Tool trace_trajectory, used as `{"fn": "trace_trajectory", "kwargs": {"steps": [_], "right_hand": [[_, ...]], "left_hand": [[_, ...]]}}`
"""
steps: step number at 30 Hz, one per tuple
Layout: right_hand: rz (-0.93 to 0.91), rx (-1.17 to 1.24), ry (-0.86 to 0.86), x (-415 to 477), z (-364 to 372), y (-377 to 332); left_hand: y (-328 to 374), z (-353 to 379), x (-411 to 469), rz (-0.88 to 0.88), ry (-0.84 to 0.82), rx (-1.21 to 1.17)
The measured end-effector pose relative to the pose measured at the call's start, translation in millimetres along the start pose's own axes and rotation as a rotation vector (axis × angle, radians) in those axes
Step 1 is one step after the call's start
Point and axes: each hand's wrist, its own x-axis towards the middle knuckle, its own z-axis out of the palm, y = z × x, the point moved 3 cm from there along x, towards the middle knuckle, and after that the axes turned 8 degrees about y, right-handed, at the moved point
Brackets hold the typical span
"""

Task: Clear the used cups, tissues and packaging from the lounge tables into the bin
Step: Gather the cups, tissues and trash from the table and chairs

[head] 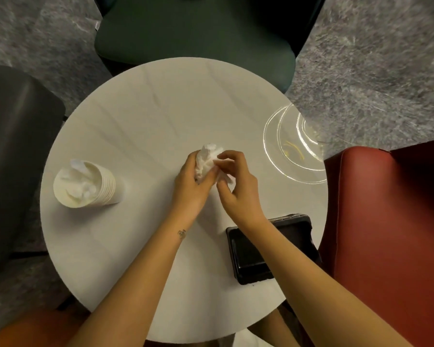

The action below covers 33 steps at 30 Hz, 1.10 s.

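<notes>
Over the middle of the round white table point(140, 116), my left hand point(189, 186) grips a crumpled white tissue point(207, 159). My right hand point(238, 186) pinches the same tissue at its right side with thumb and fingertips. A stack of white paper cups point(85, 184) stands at the table's left, with crumpled tissue stuffed into the top cup. A clear plastic lid or container point(295, 144) lies at the right edge, overhanging it. A black plastic tray point(268, 249) lies near the front right, partly under my right forearm.
Chairs ring the table: a dark green one point(196, 28) at the far side, a red one point(391, 234) on the right, a dark grey one point(15, 151) on the left. Grey carpet point(373, 58) surrounds them. No bin is in view.
</notes>
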Motion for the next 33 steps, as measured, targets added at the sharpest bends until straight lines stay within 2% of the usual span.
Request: {"fn": "trace_trajectory", "kwargs": {"steps": [7, 10, 14, 18, 20, 22, 25, 29, 33], "right_hand": [[-0.028, -0.080, 0.015, -31, -25, 3], [-0.019, -0.106, 0.073, -48, -49, 7], [-0.007, -0.152, 0.176, -77, -97, 18], [0.005, -0.209, 0.183, -109, -138, 34], [0.002, -0.275, 0.173, -120, -149, 40], [-0.020, -0.344, 0.141, -128, -152, 42], [-0.125, -0.452, 0.032, -137, -150, 40], [-0.258, -0.523, -0.137, -148, -137, 40], [-0.263, -0.572, -0.185, -149, -126, 46]], "left_hand": [[2, 4, -40, 0.200, 0.052, 0.137], [2, 11, -67, 0.304, 0.094, 0.187], [-3, 35, -118, 0.452, 0.088, 0.334], [-19, 60, -164, 0.525, 0.036, 0.545], [-26, 71, -174, 0.525, 0.006, 0.717], [-27, 76, -178, 0.492, 0.045, 0.789], [-25, 80, -178, 0.474, 0.157, 0.808], [-36, 87, -171, 0.373, 0.080, 0.701], [-36, 83, -175, 0.423, 0.082, 0.691]]}}
